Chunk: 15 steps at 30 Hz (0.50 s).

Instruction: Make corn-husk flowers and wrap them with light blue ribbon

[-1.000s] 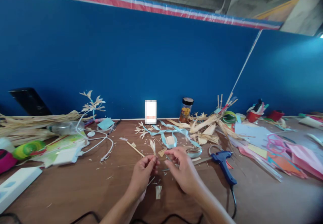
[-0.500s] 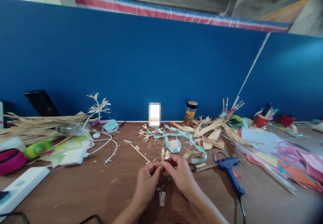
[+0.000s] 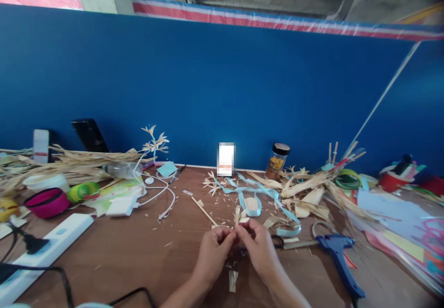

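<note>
Rather pale, many-petalled flower (image 3: pixel 240 216)

The flower (image 3: pixel 240 216), pale straw in colour, is pinched low down between the left hand (image 3: pixel 215 251) and right hand (image 3: pixel 258 247). Its narrow petals point roughly upward, fanning out just above the grip; the grip hides its lower end.

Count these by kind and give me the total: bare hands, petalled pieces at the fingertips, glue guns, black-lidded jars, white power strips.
Bare hands: 2 (left hand, right hand)
Petalled piece at the fingertips: 1
Blue glue gun: 1
Black-lidded jar: 1
White power strip: 1
Total: 6
</note>
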Tool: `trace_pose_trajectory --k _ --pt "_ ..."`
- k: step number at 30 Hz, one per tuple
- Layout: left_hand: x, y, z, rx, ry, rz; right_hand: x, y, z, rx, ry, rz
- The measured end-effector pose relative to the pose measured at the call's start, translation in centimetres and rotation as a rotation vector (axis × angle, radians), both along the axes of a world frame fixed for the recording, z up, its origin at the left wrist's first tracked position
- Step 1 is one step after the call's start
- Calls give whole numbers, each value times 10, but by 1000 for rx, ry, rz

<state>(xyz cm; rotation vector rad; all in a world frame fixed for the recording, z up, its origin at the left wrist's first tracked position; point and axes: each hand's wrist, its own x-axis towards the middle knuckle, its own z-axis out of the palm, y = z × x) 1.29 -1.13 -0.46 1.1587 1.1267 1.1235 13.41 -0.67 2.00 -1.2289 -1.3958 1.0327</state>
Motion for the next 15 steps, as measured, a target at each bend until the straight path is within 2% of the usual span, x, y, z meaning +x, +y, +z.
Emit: trace_pose_trajectory --k 9,15 --pt "0 -4 4 123 138 78 2 4 -15 -87 96 89" --pt "-1 -5 7 138 176 103 -1 1 -16 -219 337 120"
